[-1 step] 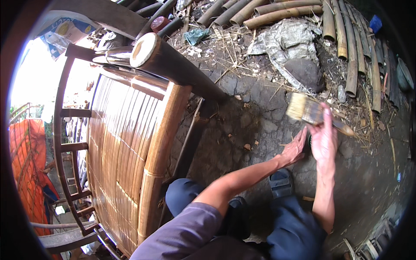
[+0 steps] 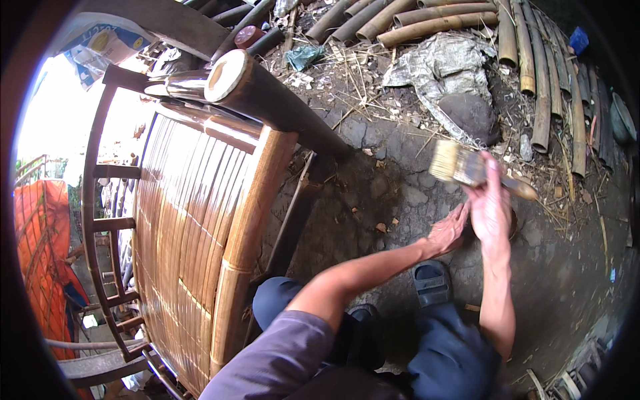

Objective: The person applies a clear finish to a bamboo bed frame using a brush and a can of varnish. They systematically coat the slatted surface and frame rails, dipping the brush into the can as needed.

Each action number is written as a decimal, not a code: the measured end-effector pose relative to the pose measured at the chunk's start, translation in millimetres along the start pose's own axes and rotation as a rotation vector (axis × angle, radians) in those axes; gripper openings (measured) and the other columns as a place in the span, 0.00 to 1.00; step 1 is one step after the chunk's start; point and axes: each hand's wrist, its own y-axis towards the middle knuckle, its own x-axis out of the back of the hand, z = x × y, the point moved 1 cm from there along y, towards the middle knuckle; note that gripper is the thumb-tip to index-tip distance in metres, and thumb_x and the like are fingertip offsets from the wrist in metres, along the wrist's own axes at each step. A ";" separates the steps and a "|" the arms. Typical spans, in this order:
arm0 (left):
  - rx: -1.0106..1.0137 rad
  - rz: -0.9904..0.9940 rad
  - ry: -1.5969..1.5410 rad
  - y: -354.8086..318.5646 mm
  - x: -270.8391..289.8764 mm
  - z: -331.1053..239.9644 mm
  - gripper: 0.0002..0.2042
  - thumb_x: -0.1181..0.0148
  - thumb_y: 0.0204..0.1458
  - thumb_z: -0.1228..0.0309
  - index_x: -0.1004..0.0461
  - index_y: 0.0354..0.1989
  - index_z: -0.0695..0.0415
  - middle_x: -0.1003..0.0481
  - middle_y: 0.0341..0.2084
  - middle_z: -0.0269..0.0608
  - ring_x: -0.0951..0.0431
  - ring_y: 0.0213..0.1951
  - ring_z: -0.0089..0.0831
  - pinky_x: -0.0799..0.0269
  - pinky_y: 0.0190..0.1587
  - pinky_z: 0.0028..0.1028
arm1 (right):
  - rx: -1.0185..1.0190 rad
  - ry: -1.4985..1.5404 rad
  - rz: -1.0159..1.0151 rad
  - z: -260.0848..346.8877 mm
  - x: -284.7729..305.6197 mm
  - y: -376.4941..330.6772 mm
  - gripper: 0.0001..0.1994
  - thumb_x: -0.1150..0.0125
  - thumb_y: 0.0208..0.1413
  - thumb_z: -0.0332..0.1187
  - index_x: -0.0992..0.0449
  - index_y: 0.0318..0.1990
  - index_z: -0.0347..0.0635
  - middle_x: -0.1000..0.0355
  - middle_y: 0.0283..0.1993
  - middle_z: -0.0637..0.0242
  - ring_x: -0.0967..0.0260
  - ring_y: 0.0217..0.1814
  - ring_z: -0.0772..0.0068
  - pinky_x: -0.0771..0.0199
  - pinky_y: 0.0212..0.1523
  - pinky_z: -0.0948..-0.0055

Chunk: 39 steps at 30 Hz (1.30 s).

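Observation:
My right hand (image 2: 490, 210) is closed round a wide paintbrush (image 2: 475, 168), its pale bristles pointing left and its wooden handle sticking out to the right. Beside it, my left hand (image 2: 448, 232) reaches low with its fingers stretched out, their tips partly hidden behind the right hand. A dark rounded edge (image 2: 513, 223) shows just past my right hand; most of it is covered, so I cannot tell what it is. To the left stands a bamboo bench (image 2: 193, 213) with a glossy slatted seat, apart from both hands.
Cut bamboo poles (image 2: 440, 23) lie at the back and down the right side. A crumpled grey sack (image 2: 443, 67) and a dark stone (image 2: 469, 115) rest on the cracked ground. An orange sheet (image 2: 43, 233) hangs at far left. My sandalled foot (image 2: 432, 283) is below the hands.
My right hand and the paintbrush have shifted slightly left. The left hand stays close by, nearly in place.

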 end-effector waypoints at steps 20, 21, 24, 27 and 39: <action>0.310 0.033 -0.035 -276.7 107.4 40.6 0.28 0.41 0.55 0.60 0.38 0.60 0.63 0.31 0.54 0.57 0.29 0.55 0.52 0.29 0.55 0.40 | -0.221 0.377 0.393 -185.8 -141.1 66.3 0.10 0.39 0.56 0.29 0.25 0.46 0.44 0.26 0.39 0.67 0.27 0.39 0.73 0.20 0.41 0.68; 0.318 -0.009 -0.108 -275.6 103.8 24.7 0.28 0.41 0.56 0.60 0.38 0.61 0.64 0.32 0.55 0.58 0.29 0.56 0.52 0.29 0.56 0.40 | -0.185 0.174 0.347 -211.3 -108.6 94.4 0.09 0.39 0.57 0.29 0.24 0.45 0.44 0.26 0.38 0.68 0.29 0.37 0.74 0.22 0.40 0.70; 0.569 -0.085 -0.576 -316.8 75.0 -14.7 0.30 0.41 0.57 0.57 0.38 0.62 0.63 0.30 0.56 0.54 0.29 0.57 0.43 0.33 0.59 0.37 | -0.021 -0.005 0.327 -234.0 -99.4 102.3 0.08 0.39 0.57 0.29 0.23 0.43 0.43 0.27 0.36 0.70 0.32 0.34 0.78 0.26 0.38 0.74; 0.975 -0.388 -1.043 -375.3 27.2 -74.0 0.28 0.38 0.57 0.59 0.36 0.62 0.61 0.27 0.52 0.43 0.27 0.54 0.33 0.32 0.57 0.33 | 0.073 -0.028 0.414 -232.4 -126.9 50.4 0.09 0.39 0.59 0.35 0.22 0.44 0.45 0.28 0.40 0.72 0.34 0.40 0.80 0.32 0.45 0.77; 0.924 -0.890 -1.239 -392.7 -46.2 -110.6 0.22 0.44 0.59 0.74 0.37 0.62 0.63 0.25 0.47 0.45 0.24 0.46 0.28 0.29 0.51 0.27 | 0.001 -0.022 -0.031 -332.4 -97.2 87.0 0.10 0.45 0.63 0.36 0.25 0.49 0.45 0.29 0.43 0.72 0.32 0.42 0.77 0.27 0.45 0.75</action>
